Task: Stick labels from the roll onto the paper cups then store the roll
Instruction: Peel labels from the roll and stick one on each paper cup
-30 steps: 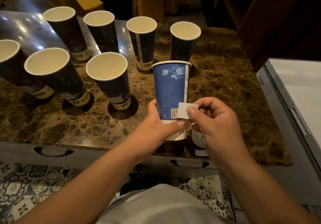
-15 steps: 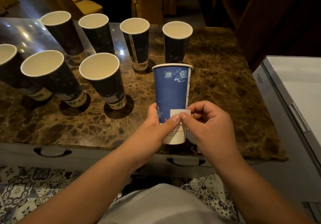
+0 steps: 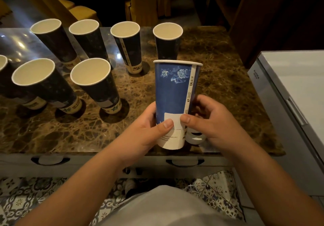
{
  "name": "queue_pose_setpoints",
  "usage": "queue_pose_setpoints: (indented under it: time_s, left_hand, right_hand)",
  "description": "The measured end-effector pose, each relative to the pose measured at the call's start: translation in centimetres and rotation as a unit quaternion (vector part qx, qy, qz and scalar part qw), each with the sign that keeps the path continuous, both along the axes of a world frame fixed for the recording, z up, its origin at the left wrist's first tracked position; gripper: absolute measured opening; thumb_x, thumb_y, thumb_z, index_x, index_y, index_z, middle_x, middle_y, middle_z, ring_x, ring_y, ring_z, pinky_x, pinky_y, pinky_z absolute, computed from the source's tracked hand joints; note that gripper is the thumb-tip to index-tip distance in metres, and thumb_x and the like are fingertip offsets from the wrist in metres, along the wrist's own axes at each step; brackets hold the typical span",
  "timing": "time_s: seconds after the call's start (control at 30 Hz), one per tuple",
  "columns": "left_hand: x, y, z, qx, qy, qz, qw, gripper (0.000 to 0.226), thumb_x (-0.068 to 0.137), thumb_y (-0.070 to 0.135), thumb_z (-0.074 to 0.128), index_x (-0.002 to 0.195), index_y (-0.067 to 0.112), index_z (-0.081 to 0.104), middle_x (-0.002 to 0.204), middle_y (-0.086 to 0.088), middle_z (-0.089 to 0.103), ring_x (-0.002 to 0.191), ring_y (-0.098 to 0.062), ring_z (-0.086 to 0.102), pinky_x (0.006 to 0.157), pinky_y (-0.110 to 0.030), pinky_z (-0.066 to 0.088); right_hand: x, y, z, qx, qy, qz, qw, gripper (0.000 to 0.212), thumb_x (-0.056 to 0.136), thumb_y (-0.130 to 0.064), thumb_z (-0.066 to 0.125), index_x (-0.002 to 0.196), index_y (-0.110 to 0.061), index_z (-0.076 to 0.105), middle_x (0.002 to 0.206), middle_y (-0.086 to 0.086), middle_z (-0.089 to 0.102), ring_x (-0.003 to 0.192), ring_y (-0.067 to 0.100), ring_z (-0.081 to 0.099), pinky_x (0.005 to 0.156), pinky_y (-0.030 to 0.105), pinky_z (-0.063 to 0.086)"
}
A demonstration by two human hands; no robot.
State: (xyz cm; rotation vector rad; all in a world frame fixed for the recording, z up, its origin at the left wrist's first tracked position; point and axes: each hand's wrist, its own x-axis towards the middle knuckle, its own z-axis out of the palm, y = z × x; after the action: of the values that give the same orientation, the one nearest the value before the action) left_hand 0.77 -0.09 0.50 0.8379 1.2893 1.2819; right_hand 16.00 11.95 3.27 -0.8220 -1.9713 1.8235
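Note:
A tall blue paper cup stands upright near the front edge of the marble table. My left hand grips its lower left side, thumb on a white label stuck low on the cup. My right hand wraps the cup's right side, thumb pressing the label's right edge. The white label roll lies on the table behind the cup, partly hidden under my right hand. Several more dark blue cups stand upright to the left and behind.
A white chest-type appliance with a handle stands close on the right. Drawers with recessed handles run under the table's front edge. Yellow chairs stand beyond the far edge. Patterned floor tiles lie below.
My right hand brought the label to the cup and pressed it on; it now wraps the cup's side. Both thumbs now lie on the stuck label. The camera view shifted slightly.

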Motion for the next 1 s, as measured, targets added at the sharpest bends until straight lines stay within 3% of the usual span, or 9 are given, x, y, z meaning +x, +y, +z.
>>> queue_pose_setpoints:
  time_s: [0.13,0.27,0.4,0.53,0.63,0.77,1.0]
  left_hand:
    - [-1.3,-0.1,0.7,0.012,0.085,-0.006,0.996,0.066,0.082,0.037,0.067,0.141,0.030,0.039,0.134,0.010,0.059,0.126,-0.013,0.055,0.103,-0.037,0.048]
    - [-2.7,0.3,1.0,0.019,0.218,0.083,0.972,0.069,0.079,0.038,0.075,0.140,0.035,0.042,0.135,0.016,0.057,0.127,-0.006,0.052,0.106,-0.043,0.045]
    - [-4.0,1.1,0.7,0.015,0.286,0.122,0.950,0.063,0.080,0.022,0.077,0.132,0.042,0.046,0.130,0.021,0.058,0.122,0.003,0.052,0.103,-0.029,0.046]
    - [-5.0,2.2,-0.3,-0.005,0.328,0.142,0.934,0.056,0.077,0.022,0.079,0.118,0.046,0.051,0.117,0.025,0.061,0.109,0.009,0.056,0.092,-0.019,0.047]
    - [-5.3,2.7,-1.7,-0.023,0.369,0.167,0.914,0.056,0.077,0.021,0.080,0.127,0.032,0.055,0.118,0.013,0.066,0.100,0.001,0.063,0.088,-0.026,0.055]
    - [-5.7,3.1,-3.1,-0.046,0.396,0.165,0.902,0.071,0.079,0.021,0.079,0.141,0.027,0.047,0.132,0.006,0.062,0.121,-0.010,0.057,0.102,-0.039,0.050]
    - [-5.8,3.6,-3.6,-0.043,0.401,0.162,0.900,0.068,0.081,0.022,0.077,0.141,0.027,0.047,0.133,0.007,0.062,0.123,-0.009,0.055,0.105,-0.035,0.047]
  right_hand:
    - [-0.8,0.6,0.2,0.065,-0.019,0.006,0.998,0.059,0.069,-0.034,0.077,0.124,-0.028,0.056,0.117,-0.012,0.068,0.108,0.005,0.064,0.091,0.039,0.056]
    - [-2.2,1.6,0.2,0.130,-0.048,0.017,0.990,0.062,0.074,-0.025,0.081,0.130,-0.030,0.054,0.120,-0.016,0.066,0.111,0.002,0.061,0.095,0.039,0.054]
    - [-3.9,2.7,0.1,0.218,-0.092,0.004,0.972,0.071,0.068,-0.033,0.085,0.130,-0.032,0.051,0.121,-0.014,0.065,0.110,0.005,0.061,0.093,0.039,0.054]
    - [-5.4,3.9,-0.6,0.333,-0.151,0.004,0.931,0.080,0.070,-0.038,0.084,0.138,-0.032,0.044,0.131,-0.006,0.061,0.118,0.013,0.057,0.093,0.032,0.051]
    - [-6.1,4.6,-1.5,0.339,-0.173,0.015,0.925,0.076,0.071,-0.035,0.084,0.137,-0.030,0.047,0.132,-0.004,0.061,0.120,0.015,0.056,0.091,0.027,0.048]
    - [-6.6,5.1,-2.4,0.322,-0.185,0.026,0.928,0.076,0.071,-0.035,0.084,0.136,-0.027,0.046,0.132,-0.003,0.061,0.118,0.016,0.057,0.091,0.028,0.048]
    - [-7.0,5.5,-2.9,0.319,-0.214,0.039,0.922,0.084,0.073,-0.032,0.082,0.142,-0.030,0.035,0.134,-0.001,0.059,0.120,0.018,0.056,0.096,0.037,0.051]
